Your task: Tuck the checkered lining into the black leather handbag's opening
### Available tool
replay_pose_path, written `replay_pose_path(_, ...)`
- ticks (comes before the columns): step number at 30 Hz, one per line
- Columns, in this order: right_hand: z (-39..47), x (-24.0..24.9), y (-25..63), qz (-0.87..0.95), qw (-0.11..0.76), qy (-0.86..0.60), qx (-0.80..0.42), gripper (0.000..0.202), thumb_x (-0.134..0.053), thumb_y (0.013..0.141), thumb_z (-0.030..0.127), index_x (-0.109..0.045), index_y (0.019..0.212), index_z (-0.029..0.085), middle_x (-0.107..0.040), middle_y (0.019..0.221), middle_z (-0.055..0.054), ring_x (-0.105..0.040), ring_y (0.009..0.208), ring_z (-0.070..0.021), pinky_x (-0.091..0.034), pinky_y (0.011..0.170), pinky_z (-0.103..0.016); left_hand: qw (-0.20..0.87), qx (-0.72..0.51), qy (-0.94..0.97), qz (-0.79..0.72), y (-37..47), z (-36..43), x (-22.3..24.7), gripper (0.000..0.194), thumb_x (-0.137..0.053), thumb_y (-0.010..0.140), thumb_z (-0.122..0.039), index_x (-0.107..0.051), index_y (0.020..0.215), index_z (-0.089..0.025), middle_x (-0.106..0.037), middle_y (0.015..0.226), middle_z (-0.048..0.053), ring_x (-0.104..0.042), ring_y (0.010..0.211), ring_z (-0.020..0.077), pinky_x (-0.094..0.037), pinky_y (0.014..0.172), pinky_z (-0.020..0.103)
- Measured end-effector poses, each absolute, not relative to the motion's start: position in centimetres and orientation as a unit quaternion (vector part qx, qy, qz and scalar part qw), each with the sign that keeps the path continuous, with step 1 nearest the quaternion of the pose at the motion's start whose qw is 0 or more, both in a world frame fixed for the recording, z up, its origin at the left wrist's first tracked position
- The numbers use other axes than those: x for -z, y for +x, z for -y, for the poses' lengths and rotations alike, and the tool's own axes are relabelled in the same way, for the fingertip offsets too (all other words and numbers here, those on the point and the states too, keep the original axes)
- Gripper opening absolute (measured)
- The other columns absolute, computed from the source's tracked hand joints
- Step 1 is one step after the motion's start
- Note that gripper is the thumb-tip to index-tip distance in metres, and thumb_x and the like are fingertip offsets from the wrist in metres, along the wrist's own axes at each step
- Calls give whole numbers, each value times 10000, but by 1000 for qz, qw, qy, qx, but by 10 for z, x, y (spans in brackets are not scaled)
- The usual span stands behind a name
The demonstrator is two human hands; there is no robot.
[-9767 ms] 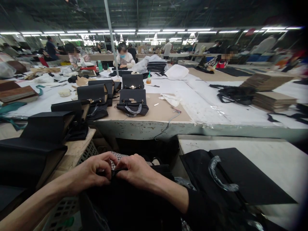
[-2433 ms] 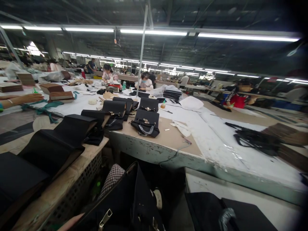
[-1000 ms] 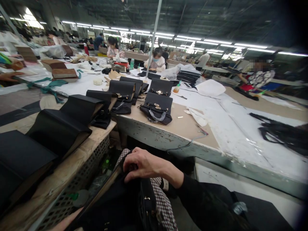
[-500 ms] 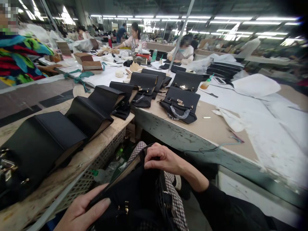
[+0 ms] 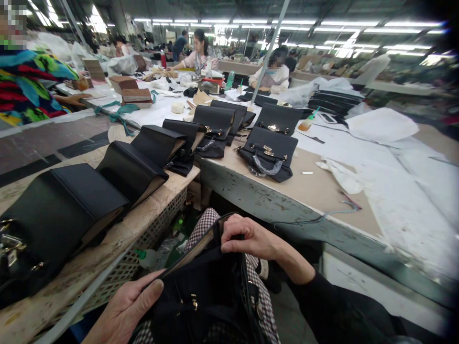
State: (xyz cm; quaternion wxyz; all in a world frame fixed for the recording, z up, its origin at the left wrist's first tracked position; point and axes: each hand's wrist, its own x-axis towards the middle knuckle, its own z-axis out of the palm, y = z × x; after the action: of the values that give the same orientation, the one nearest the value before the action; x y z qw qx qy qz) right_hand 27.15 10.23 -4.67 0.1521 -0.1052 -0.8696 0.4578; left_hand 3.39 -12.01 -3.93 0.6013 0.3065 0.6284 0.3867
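Note:
A black handbag [image 5: 201, 282] lies across my lap with its mouth spread and its dark lining showing; small gold-coloured fittings glint on it. My left hand [image 5: 134, 301] grips the near left edge, thumb on the inner side and fingers hidden behind the panel. At the far end of the mouth, my right hand [image 5: 245, 236] pinches the rim between curled fingers and thumb. The left panel has a pale inner face along its edge. On the bench at left stand several finished-looking black handbags, the closest [image 5: 68, 205] beside my left arm.
Ahead on the worktable [image 5: 322, 191] sits a black handbag with a wrapped handle [image 5: 268, 153]. Behind it are a glue bottle [image 5: 308, 120] and stacked black pieces [image 5: 333, 102]. A plastic crate [image 5: 132, 267] is under the left bench. Co-workers sit across the table; one person stands at far left.
Both hands and the handbag have shifted slightly to the right. My right hand keeps its pinch on the rim, and my left hand keeps its hold on the edge.

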Motion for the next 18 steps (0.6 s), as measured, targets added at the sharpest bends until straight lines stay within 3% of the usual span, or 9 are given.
replay_pose_path(5, -102, 48, 277, 867, 157, -103, -462, 247, -710, 910, 365, -725, 784, 153, -649, 723, -9, -591, 751, -148, -429, 812, -311, 583, -369, 315, -652, 38, 118, 36, 516, -601, 879, -635, -739, 1234, -288, -773, 1201, 20, -666, 1163, 329, -433, 1140, 443)
replay_pose_path(10, -102, 50, 281, 863, 164, -104, -467, 180, -737, 891, 318, -739, 801, 162, -660, 733, -4, -603, 767, -152, -435, 832, -311, 614, -382, 305, -620, 40, 117, 35, 497, -613, 878, -593, -727, 1252, -286, -764, 1227, 26, -655, 1191, 322, -480, 1097, 408)
replay_pose_path(13, -101, 53, 281, 860, 165, -104, -472, 167, -740, 887, 308, -741, 804, 163, -663, 737, -5, -607, 760, -151, -446, 810, -302, 617, -388, 289, -620, 42, 117, 37, 504, -629, 863, -573, -728, 1252, -268, -775, 1200, 32, -685, 1151, 309, -536, 1035, 375)
replay_pose_path(18, -97, 57, 278, 858, 168, -123, -469, 158, -741, 888, 302, -736, 808, 166, -676, 771, -6, -621, 779, -146, -448, 827, -296, 508, -400, 310, -696, 45, 123, 51, 434, -727, 788, -583, -814, 1079, -273, -825, 1034, 6, -751, 986, 284, -619, 802, 251)
